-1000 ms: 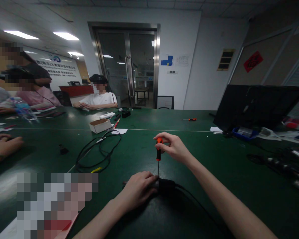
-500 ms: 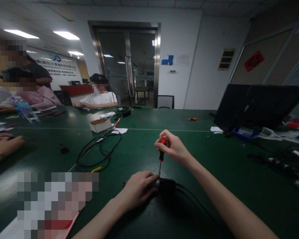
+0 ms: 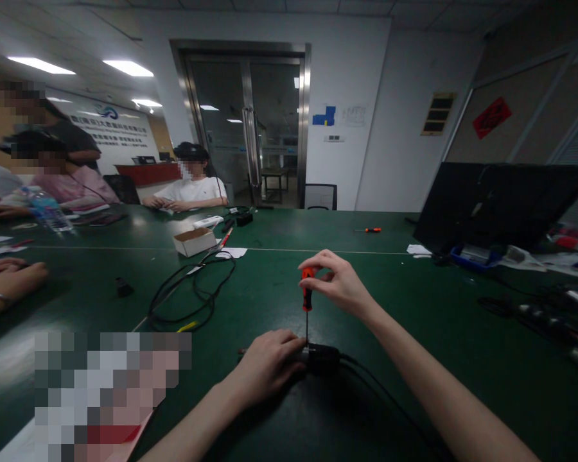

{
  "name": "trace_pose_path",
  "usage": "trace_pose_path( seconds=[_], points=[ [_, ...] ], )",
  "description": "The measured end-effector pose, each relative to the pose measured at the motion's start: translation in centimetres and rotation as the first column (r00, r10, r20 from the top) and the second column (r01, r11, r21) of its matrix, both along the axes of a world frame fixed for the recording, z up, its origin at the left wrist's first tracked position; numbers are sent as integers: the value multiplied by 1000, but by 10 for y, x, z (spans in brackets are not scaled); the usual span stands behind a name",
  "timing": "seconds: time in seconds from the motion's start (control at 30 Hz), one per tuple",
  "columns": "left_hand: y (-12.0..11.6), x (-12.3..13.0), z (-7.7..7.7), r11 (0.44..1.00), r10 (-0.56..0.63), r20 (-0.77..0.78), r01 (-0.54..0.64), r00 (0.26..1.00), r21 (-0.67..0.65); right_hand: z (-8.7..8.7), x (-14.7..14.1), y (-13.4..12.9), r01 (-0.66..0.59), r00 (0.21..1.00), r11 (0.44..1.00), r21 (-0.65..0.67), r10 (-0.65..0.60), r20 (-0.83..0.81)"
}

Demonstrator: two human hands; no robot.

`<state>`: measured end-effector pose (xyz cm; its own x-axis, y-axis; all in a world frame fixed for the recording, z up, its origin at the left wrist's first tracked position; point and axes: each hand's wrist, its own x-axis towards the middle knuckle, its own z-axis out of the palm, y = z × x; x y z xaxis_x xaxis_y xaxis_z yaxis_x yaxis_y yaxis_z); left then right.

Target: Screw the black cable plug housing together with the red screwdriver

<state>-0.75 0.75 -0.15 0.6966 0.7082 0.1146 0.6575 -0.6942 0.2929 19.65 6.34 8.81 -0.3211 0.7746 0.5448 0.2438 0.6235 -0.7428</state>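
Note:
My right hand (image 3: 334, 277) pinches the red and black handle of a screwdriver (image 3: 307, 292) between thumb and fingers. The screwdriver stands nearly upright, its thin shaft reaching down to a dark corded device (image 3: 325, 359) lying on the green table. Over the left part of that device my left hand (image 3: 275, 359) is wrapped, pressing it to the table, with its fingertips beside the screwdriver's tip. A metallic band shows by those fingertips, and a black cable leaves the device's right end. Much of the device is hidden under my left hand, so its kind is unclear.
A coiled black cable (image 3: 192, 292) and an open white box (image 3: 194, 242) lie left of centre. A second screwdriver (image 3: 373, 230) rests farther back. At right stand a monitor (image 3: 501, 208) and a blue tray (image 3: 474, 256). A co-worker's hands (image 3: 17, 282) are at the left edge.
The screwdriver's handle has shifted slightly left and the shaft is now more upright. My right hand's fingers have moved from a curled grip to a looser pinch. The left hand stays put.

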Motion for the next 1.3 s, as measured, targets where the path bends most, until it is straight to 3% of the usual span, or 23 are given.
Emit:
trace_pose_path(
  seconds=[0.23, 0.63, 0.73, 0.93, 1.1, 1.3],
  points=[
    [1, 0, -1, 1000, -8, 5, 8, 1000, -3, 3, -1, -5, -20, 1000, 998, -53, 21, 18],
    [1, -1, -1, 1000, -11, 19, 11, 1000, 5, -5, -4, -1, -115, 986, 971, -209, 87, -141],
    [2, -1, -2, 1000, -9, 14, 9, 1000, 6, -5, -4, -1, -116, 988, 976, -186, 95, -119],
    [1, -1, -3, 1000, -5, 15, 5, 1000, 11, -3, 0, 2, 8, 1000, 999, -31, -8, 14],
    [0, 0, 0, 1000, -4, 10, 4, 1000, 1, -2, -1, 1, -46, 997, 997, -57, 49, 51],
    [0, -1, -1, 1000, -9, 2, 9, 1000, 8, -5, -3, 0, -63, 997, 990, -123, 58, -47]
  ],
)
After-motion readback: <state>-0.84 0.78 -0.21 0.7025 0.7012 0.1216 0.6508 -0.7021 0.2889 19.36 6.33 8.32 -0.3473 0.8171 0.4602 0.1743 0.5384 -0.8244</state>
